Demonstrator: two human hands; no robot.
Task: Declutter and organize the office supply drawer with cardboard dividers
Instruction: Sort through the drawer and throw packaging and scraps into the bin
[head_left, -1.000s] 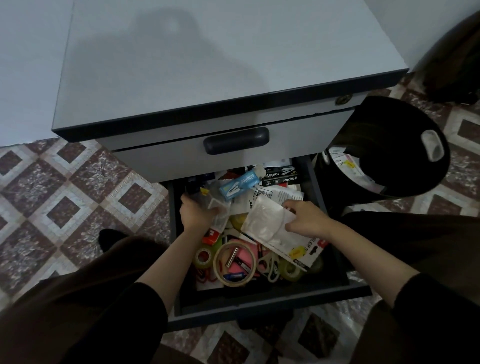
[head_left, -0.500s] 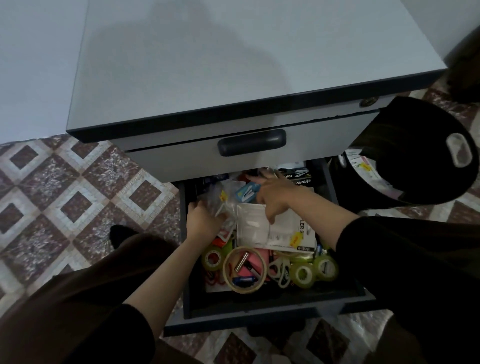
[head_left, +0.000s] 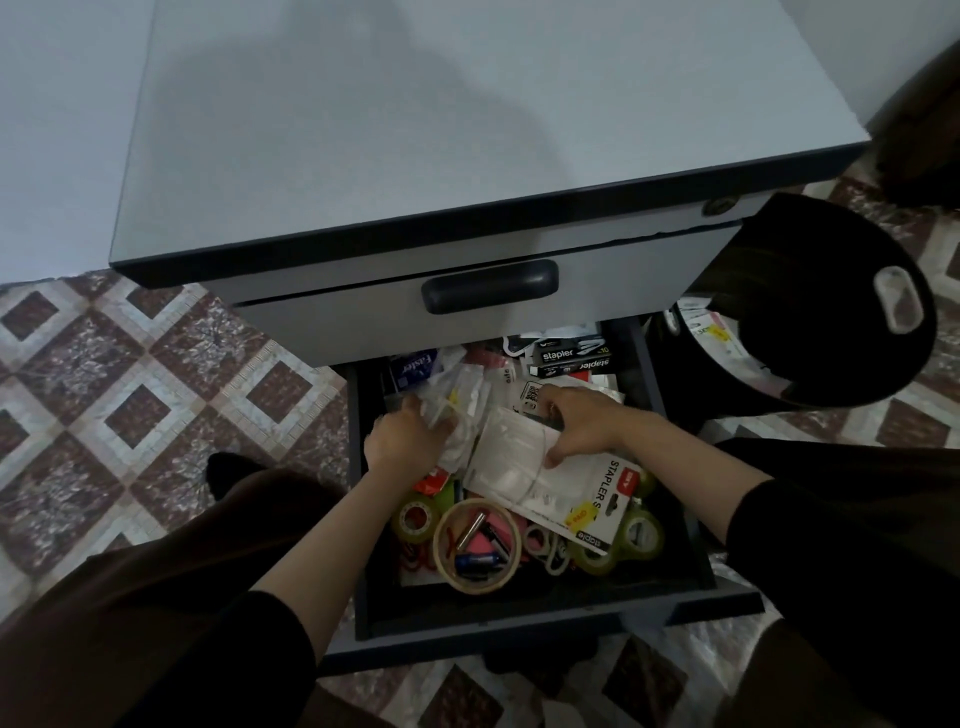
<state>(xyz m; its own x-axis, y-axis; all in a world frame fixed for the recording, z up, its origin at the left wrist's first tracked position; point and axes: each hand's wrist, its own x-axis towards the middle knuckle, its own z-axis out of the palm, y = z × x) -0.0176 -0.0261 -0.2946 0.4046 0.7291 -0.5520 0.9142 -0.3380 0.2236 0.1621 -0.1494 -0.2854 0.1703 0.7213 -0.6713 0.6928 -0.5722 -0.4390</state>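
Grey laminate covers the top of the low cabinet (head_left: 467, 130), the biggest thing in view, and its upper drawer is closed. To the right stands a round black bin (head_left: 831, 322) with some packaging inside. Under the closed drawer, the dark open drawer (head_left: 519, 618) is pulled out and full of mixed office supplies; no cardboard dividers are visible.

Both hands are inside it. The right hand (head_left: 587, 426) grasps the upper edge of a flat white and clear stapler blister pack (head_left: 561, 488), with the thumb on its near side. The left hand (head_left: 405, 441) is clenched around a bunch of crumpled clear plastic wrappers (head_left: 457, 400). Near the front lie a wide beige tape ring (head_left: 443, 525), greenish clear tape rolls (head_left: 641, 535) and, inside the ring, small batteries (head_left: 475, 561).

In my judgement, sorting is only at the beginning. The pack lies partly over the tape rolls, so a quick pull could drag them or roll the batteries out of the ring. The wrappers are loose and tangled, and lifting them may carry a small item with them, which then falls on the tiled floor (head_left: 156, 405).

On the pack I read "STAPLER S" and "staple"; its yellow sticker is too small to read. Two black boxes (head_left: 571, 356) at the back say "stapler", and a blue box (head_left: 413, 366) says "Faster".
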